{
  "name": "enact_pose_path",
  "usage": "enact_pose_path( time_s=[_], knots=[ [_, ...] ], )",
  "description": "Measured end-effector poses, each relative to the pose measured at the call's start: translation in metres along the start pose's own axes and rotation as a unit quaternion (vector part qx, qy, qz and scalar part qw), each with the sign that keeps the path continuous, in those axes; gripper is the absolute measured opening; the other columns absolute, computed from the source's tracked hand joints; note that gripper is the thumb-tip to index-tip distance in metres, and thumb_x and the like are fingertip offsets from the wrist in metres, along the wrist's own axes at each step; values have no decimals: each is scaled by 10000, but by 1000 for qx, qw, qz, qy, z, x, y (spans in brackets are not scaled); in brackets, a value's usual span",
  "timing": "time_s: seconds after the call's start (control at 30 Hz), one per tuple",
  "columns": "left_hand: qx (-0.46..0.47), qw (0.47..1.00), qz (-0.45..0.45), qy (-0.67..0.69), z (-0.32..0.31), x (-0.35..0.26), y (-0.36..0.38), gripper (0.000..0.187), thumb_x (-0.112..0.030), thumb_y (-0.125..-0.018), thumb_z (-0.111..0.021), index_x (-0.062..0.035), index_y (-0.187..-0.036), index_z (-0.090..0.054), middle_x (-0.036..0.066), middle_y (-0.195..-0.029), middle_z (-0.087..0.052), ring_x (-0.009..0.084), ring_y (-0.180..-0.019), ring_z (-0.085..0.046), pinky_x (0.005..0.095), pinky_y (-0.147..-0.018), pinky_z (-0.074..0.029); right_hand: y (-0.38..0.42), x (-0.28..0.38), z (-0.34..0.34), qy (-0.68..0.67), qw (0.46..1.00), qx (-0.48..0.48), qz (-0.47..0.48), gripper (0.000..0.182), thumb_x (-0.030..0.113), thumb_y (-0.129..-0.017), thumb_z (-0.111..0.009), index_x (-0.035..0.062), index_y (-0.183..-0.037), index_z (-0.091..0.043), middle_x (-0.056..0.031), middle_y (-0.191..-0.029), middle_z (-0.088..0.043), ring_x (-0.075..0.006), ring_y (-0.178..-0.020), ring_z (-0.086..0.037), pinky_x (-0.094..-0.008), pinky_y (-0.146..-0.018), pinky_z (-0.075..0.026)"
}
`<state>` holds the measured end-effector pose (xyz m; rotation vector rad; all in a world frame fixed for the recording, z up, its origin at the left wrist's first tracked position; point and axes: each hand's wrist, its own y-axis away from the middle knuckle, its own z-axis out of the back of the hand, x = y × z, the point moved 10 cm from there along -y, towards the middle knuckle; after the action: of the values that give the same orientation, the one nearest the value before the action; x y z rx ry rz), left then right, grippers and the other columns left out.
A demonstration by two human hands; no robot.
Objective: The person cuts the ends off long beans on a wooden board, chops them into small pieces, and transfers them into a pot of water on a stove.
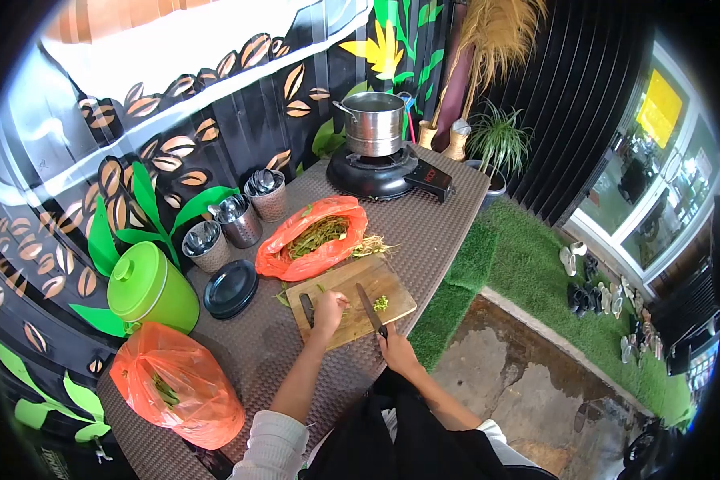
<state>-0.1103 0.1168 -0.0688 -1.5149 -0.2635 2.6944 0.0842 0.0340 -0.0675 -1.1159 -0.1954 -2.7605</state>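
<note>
Head view: greens (320, 238) in orange bag (274, 256)

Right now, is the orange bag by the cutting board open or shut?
Open: the bag has its mouth spread, with green stems visible inside.

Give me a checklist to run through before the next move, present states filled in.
Black-handled steel knife gripped in the right hand: ok.
Left hand clear of that knife: ok, a gap shows.
Left hand holding something: cannot tell, too small to see.
Small green pieces collected off the rectangular wooden cutting board: not ok, they lie on it.
Green stems all inside the open orange plastic bag: not ok, pale stringy ends stick out.
Flame lit under the round silver metal pot: cannot tell.
</note>
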Motion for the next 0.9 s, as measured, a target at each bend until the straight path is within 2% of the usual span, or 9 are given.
enact_pose_path(
  time_s=[0.1,0.2,0.3,0.37,0.47,0.6,0.67,0.77,0.9],
  knots=[
    [14,1000,5,-9,-2,-9,4,122,29,-773,-566,25,-817,-680,164,-727,-680,233,-693,-681,319,-645,-512,1,-3,1,-1,1000,-1,-2,337,215,-922,-487,-5,-1148,-366,-324,-727,-588,-509,-724,-580,-590,-643,-448],
    [3,999,-49,-14,-4,-13,4,101,53,-741,-615,58,-832,-659,187,-740,-661,257,-672,-667,334,-614,-495,2,-4,3,3,1000,2,-9,328,216,-922,-489,-3,-1137,-372,-322,-725,-589,-508,-726,-580,-582,-644,-452],
    [20,992,-106,-70,-9,-24,4,87,37,-755,-608,51,-839,-625,186,-792,-650,320,-749,-636,380,-691,-487,3,-5,4,5,1000,3,-13,323,215,-922,-491,-6,-1126,-373,-322,-731,-590,-504,-731,-583,-573,-646,-456],
    [25,981,-157,-112,-13,-33,5,69,-25,-787,-596,-4,-850,-611,173,-867,-621,352,-899,-572,412,-780,-462,4,-5,3,5,1000,2,-12,321,215,-922,-491,-8,-1121,-374,-323,-734,-590,-500,-733,-584,-568,-646,-458],
    [38,978,-155,-131,-21,-33,1,60,-37,-801,-589,-20,-858,-599,181,-907,-594,351,-950,-530,415,-818,-435,5,-5,3,7,1000,0,-10,321,213,-921,-493,-17,-1113,-377,-325,-740,-590,-494,-743,-588,-563,-650,-459],
    [21,983,-163,-78,-19,-42,-4,66,-32,-796,-598,-10,-858,-593,172,-880,-604,360,-914,-550,417,-805,-447,4,-3,6,-19,1000,-9,5,322,216,-921,-496,-26,-1100,-382,-328,-744,-588,-495,-747,-587,-563,-650,-458],
    [-33,988,-150,-25,-4,-49,-2,65,-25,-838,-577,20,-881,-594,143,-830,-635,286,-778,-612,374,-713,-482,4,-2,8,-28,1000,-10,5,322,217,-921,-497,-28,-1097,-384,-330,-747,-587,-498,-751,-585,-562,-651,-458],
    [-11,995,-64,70,1,-38,0,104,-65,-828,-619,18,-885,-647,164,-821,-667,266,-757,-658,341,-691,-501,4,-2,7,-28,1000,-1,-8,330,224,-923,-494,-25,-1106,-379,-333,-748,-586,-500,-752,-584,-565,-654,-456],
    [-11,994,-56,93,9,-42,9,124,-88,-830,-641,19,-887,-666,159,-791,-679,215,-707,-672,302,-642,-502,8,8,4,-8,999,18,38,335,229,-922,-489,-18,-1120,-378,-330,-749,-588,-501,-749,-584,-571,-659,-455]
  ],
)
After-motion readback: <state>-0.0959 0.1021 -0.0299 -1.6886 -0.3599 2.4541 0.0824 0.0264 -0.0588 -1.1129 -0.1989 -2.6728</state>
